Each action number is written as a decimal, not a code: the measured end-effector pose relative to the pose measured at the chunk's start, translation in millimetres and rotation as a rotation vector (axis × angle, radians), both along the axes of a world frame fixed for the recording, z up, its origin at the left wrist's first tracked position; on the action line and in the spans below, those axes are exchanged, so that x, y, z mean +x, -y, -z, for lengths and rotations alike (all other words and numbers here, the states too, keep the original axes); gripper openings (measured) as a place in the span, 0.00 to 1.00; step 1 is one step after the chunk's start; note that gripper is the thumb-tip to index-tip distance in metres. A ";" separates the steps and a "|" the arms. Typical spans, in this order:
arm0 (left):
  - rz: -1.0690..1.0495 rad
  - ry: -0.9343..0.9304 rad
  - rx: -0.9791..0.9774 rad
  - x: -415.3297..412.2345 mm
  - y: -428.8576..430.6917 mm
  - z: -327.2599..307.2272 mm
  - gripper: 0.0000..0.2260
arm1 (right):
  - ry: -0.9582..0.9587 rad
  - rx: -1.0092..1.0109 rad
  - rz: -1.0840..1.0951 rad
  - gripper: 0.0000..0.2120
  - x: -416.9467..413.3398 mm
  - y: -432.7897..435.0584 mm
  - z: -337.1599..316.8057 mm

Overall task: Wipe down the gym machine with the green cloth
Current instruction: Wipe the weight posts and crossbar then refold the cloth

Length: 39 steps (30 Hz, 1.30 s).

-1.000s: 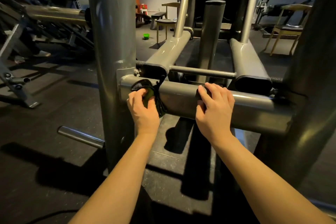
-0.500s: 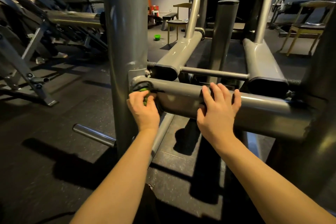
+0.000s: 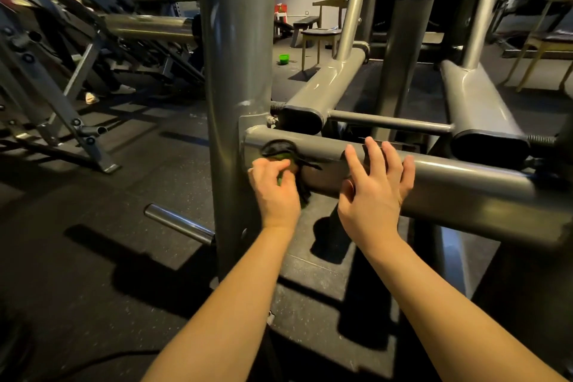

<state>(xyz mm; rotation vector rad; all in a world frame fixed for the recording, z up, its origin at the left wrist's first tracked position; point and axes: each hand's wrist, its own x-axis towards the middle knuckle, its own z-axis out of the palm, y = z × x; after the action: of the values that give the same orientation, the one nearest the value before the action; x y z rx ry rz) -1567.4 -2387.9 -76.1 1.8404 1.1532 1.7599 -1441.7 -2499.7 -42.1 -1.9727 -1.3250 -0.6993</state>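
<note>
Fingers (image 3: pixel 269 166) of the left hand (image 3: pixel 274 187) are curled round the cloth (image 3: pixel 279 154), gripping it in a bunch. The cloth is pressed to the bar (image 3: pixel 465 187) where the bar's end meets the post (image 3: pixel 235 71). It shows mostly dark, with green between the fingers.

Fingers (image 3: pixel 373 153) of the right hand (image 3: pixel 376 192) are straight and spread, holding nothing. They lie against the bar's front face, further from the post than the cloth, with the tips at the bar's upper edge.

Change from half a second ago:
- The right fingers were draped over the bar's top; they are now extended and splayed.
- The left hand remains at the joint by the post, and the cloth is bunched higher against the bar.

Edges and room:
- Toward the post, the cloth has no travel left; it is at the joint.
- Away from the post, the bar runs bare beyond the right hand.
- Just above the bar, a thin rod (image 3: pixel 387 122) and two capped arm ends (image 3: pixel 302 119) crowd its upper edge.
- Below the bar, an open gap reaches the floor (image 3: pixel 93 257).
- Low on the post's far side, a chrome peg (image 3: pixel 178 222) juts out.
</note>
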 end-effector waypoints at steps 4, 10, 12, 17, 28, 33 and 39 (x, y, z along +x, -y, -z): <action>-0.178 0.324 -0.321 -30.7 -33.7 -15.2 0.06 | -0.023 0.018 0.008 0.31 -2.4 -0.9 0.9; -0.112 0.328 -0.357 14.1 21.2 -11.5 0.03 | -0.036 0.015 0.007 0.33 -5.2 -1.2 -0.9; -0.027 0.331 -0.430 28.0 45.3 -4.3 0.02 | -0.031 0.012 0.008 0.33 -3.9 -0.8 -0.5; -0.032 0.532 -0.605 13.4 24.9 -18.6 0.05 | -0.013 0.001 -0.008 0.33 -1.7 0.3 0.1; -0.019 0.586 -0.759 25.6 48.7 -16.0 0.04 | 0.010 -0.031 -0.002 0.32 -0.4 1.9 -0.7; 0.108 0.190 -0.464 19.4 49.2 -35.5 0.02 | 0.057 -0.072 -0.016 0.32 7.1 7.8 -4.9; -0.012 -0.084 -0.201 -21.8 -20.8 -65.9 0.02 | 0.066 -0.075 -0.024 0.30 37.5 34.2 -17.1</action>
<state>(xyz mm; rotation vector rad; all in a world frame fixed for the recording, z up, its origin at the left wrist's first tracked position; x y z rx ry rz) -1589.1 -2367.2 -10.1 1.8044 1.3228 1.5236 -1404.2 -2534.0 -25.0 -2.0048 -1.4304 -0.7189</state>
